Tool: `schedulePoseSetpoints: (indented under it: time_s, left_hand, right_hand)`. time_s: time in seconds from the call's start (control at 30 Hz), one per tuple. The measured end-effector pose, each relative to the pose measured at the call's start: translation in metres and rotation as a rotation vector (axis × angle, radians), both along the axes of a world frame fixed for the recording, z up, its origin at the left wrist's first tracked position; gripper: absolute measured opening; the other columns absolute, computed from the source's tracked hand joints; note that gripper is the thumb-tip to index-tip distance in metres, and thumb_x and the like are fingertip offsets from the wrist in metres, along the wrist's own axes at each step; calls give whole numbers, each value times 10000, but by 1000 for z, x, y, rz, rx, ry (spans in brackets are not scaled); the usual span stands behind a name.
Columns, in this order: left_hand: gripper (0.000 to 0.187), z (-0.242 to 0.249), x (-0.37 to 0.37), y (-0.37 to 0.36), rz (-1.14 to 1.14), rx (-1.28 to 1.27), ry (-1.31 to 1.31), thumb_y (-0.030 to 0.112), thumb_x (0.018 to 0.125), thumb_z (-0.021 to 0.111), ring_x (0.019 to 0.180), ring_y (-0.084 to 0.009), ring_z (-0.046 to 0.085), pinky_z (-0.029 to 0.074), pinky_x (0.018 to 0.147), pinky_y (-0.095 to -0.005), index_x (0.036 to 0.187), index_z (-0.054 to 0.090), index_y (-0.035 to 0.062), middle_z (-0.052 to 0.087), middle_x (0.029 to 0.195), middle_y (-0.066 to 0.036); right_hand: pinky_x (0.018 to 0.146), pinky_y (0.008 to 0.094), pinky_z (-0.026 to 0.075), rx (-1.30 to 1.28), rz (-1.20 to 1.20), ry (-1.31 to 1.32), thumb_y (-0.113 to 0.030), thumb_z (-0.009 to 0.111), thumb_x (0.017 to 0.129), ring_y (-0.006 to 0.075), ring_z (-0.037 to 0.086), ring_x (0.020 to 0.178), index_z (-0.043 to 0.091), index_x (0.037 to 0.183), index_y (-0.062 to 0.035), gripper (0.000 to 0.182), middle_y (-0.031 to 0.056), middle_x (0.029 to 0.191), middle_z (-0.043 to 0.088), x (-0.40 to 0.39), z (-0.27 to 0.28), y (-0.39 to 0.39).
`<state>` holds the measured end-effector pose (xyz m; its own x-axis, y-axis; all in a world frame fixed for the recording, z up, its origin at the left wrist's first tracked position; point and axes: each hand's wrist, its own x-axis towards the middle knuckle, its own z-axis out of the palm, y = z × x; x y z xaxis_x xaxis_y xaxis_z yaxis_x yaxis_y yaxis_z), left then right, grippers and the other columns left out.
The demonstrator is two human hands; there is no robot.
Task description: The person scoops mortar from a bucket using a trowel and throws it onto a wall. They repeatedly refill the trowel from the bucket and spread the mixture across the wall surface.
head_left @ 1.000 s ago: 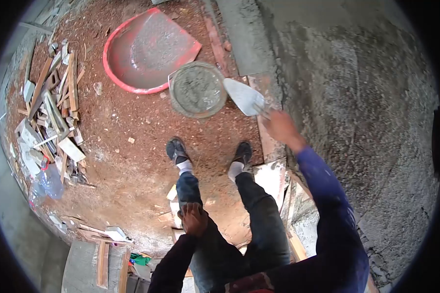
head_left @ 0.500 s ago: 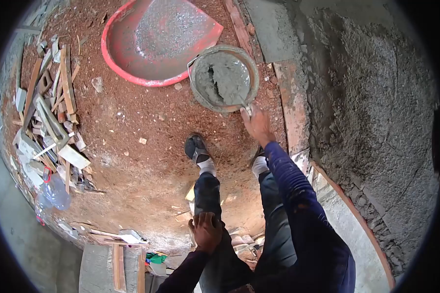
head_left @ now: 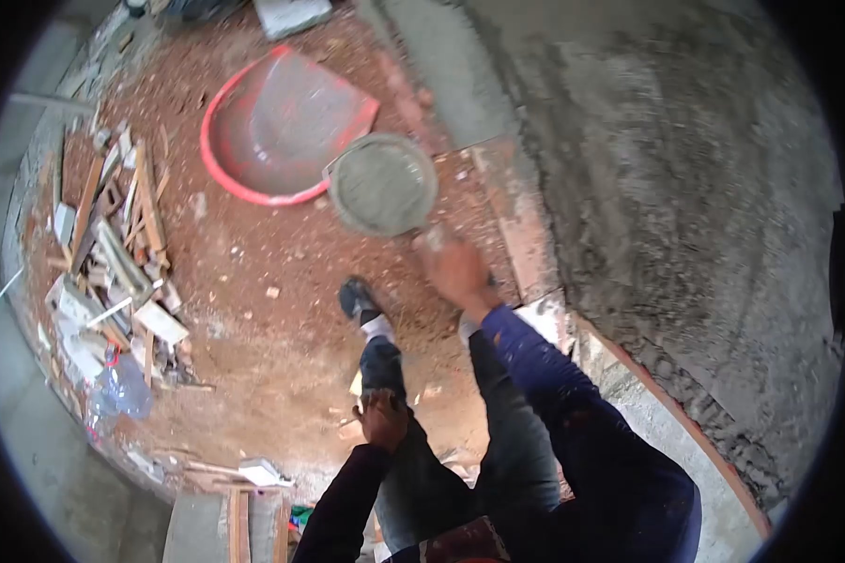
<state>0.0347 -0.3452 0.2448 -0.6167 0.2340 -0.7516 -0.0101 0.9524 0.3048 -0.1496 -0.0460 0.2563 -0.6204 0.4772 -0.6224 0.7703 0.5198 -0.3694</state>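
Note:
My right hand (head_left: 458, 272) is blurred, with its fingers closed around what looks like a trowel whose blade I cannot make out clearly. It is just below and right of a round bucket (head_left: 429, 202) of wet grey mortar (head_left: 382, 183). The mortar's surface looks fairly level. On my left leg, near the knee, lies my left hand (head_left: 382, 419), holding nothing, its fingers spread over the trouser cloth. Touching the bucket's upper left side is a wide red basin (head_left: 218, 164), its inside smeared with grey.
Wood scraps and rubble (head_left: 127, 253) are heaped at the left, beside a clear plastic bottle (head_left: 127, 385). Wet grey mortar (head_left: 667, 188) covers the surface at right, bordered by bricks and boards (head_left: 521, 225). My shoe (head_left: 357, 296) stands on reddish dirt (head_left: 253, 328).
My right hand has drawn back from the bucket toward me. The gap in the mortar no longer shows. The view has shifted, and my left hand stays on my leg.

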Motion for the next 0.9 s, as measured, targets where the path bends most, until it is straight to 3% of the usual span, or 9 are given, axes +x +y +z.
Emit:
schedulePoseSetpoints:
  time_s: [0.07, 0.17, 0.3, 0.5, 0.57, 0.67, 0.73, 0.83, 0.9]
  left_hand:
    - [258, -14, 20, 2, 4, 19, 47, 308, 829, 605, 1169, -323, 504, 293, 1001, -667, 1018, 608, 132, 606, 1101, -117]
    - [191, -4, 14, 32, -43, -63, -51, 257, 859, 546, 1127, -319, 526, 321, 978, -639, 992, 610, 135, 612, 1089, -116]
    - [172, -3, 25, 57, -38, -142, 31, 220, 784, 593, 1094, -339, 532, 379, 895, -559, 916, 619, 113, 630, 1022, -123]
    - [122, 3, 50, 70, -51, -83, 124, 198, 793, 583, 1077, -330, 539, 376, 898, -544, 884, 617, 124, 633, 1000, -107]
    - [136, -6, 55, 76, -11, -69, 84, 200, 794, 583, 1085, -345, 535, 367, 921, -570, 891, 616, 110, 626, 1021, -113]
    - [220, 2, 50, 78, -17, -73, -38, 211, 783, 583, 1128, -361, 510, 354, 956, -596, 963, 618, 90, 607, 1085, -127]
    - [262, 4, 48, 64, -39, 27, 5, 223, 779, 579, 1138, -362, 505, 353, 963, -595, 1002, 603, 87, 595, 1105, -126]
    - [222, 5, 37, 51, -18, -1, 52, 218, 791, 578, 1128, -352, 513, 335, 972, -595, 973, 584, 90, 591, 1074, -118]
    - [204, 10, 25, 35, 34, -3, 42, 200, 793, 582, 1121, -343, 519, 330, 977, -597, 964, 583, 89, 596, 1053, -114]
  right_hand:
    - [676, 464, 524, -120, 228, 497, -415, 582, 917, 393, 664, 807, 616, 985, -15, 407, 211, 872, 681, 26, 12, 0]
    - [700, 463, 519, -318, 200, 494, -407, 622, 896, 389, 661, 767, 673, 948, -18, 396, 218, 801, 656, 39, 53, 23]
    - [625, 306, 530, -791, 284, 217, -399, 624, 909, 156, 649, 723, 676, 1000, -46, 368, 86, 818, 675, 44, 77, 98]
    - [506, 196, 522, -477, -413, 198, -151, 596, 933, 75, 590, 609, 637, 1167, -46, 260, 37, 765, 621, 128, 147, 295]
    - [358, 196, 394, -313, -388, 193, -278, 576, 964, 32, 428, 404, 551, 771, -89, 271, -43, 567, 498, 121, 251, 289]
    - [330, 215, 328, -208, -305, 261, -321, 568, 970, 31, 412, 389, 534, 747, -92, 321, -28, 571, 493, 104, 299, 251]
    - [397, 252, 395, -98, -99, 15, -328, 551, 976, 58, 456, 428, 560, 796, -55, 327, 5, 588, 516, 78, 282, 223]
    - [701, 460, 511, 88, 454, 226, -415, 532, 958, 347, 664, 752, 615, 943, 41, 464, 182, 770, 653, 63, 133, 192]
    - [806, 503, 508, 255, 693, -151, -354, 524, 934, 396, 654, 911, 640, 1019, 1, 384, 212, 966, 673, 39, 28, 161]
